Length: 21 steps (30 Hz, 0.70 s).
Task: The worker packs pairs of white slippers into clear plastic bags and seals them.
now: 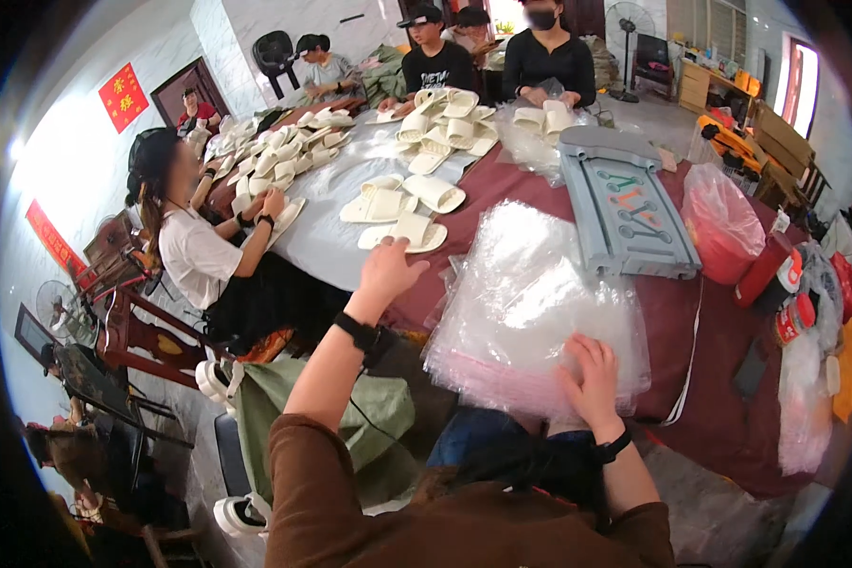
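At twelve o'clock on the table (502,189), our left hand (388,270) reached open-gripped for a slipper (409,230); our right hand (592,379) lay flat on the plastic bags (530,303). Grasping it seemed next.

A bare strip of grey sheet (327,237) on the counter (701,331) lies open between the nearest slippers (409,232) and the seated person in white (199,256). To the right, the stack of clear bags (530,303) fills the near edge. Beyond it the grey plastic tray (625,208) and red bag (719,222) block the way; more slippers crowd the far side.
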Each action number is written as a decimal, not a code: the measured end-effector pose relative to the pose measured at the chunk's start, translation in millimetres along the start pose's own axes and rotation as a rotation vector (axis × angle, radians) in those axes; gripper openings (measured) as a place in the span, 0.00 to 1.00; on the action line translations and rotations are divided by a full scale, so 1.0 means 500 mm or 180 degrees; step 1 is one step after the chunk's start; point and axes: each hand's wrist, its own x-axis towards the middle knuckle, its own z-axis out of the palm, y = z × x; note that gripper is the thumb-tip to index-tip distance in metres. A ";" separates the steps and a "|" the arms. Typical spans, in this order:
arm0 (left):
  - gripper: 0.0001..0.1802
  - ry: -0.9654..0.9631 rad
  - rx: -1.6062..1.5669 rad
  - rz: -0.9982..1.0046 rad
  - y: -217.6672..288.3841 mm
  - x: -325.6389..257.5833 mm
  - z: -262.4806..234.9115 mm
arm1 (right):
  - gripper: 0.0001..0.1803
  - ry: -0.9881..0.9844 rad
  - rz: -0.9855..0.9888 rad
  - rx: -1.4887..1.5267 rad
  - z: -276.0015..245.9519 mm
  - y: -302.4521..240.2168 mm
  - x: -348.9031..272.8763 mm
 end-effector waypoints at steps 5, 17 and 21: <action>0.60 0.0405 -0.0193 -0.0920 -0.150 0.156 0.182 | 0.24 -0.0183 -0.0039 0.0118 0.008 -0.018 0.007; 0.27 -0.0702 -0.2854 -0.1210 -0.042 0.206 0.233 | 0.26 -0.0071 0.0043 -0.0114 0.000 -0.002 -0.005; 0.18 0.0803 -0.4256 -0.0484 -0.060 0.235 0.170 | 0.26 -0.0187 -0.0093 0.0087 0.001 -0.024 -0.002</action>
